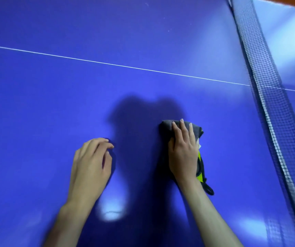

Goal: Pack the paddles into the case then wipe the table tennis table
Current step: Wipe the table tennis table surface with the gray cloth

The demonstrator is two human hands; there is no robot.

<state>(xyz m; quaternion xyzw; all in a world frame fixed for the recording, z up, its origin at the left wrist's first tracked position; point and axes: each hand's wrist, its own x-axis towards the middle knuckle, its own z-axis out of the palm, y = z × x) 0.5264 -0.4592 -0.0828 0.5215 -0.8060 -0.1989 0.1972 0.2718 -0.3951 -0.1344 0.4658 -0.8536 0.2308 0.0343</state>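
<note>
**On the blue bench, wiping beside the net**

On the bench the right hand presses flat-fingered on a grey cloth near the net. Best kept flat, in overlapping passes. Left hand rests loosely curled, empty. Paddles and case out of view; the yellow-black item beneath is unclear

You are seeing a smooth, glossy blue table, a soft matt grey cloth, and a woven mesh net.
</note>
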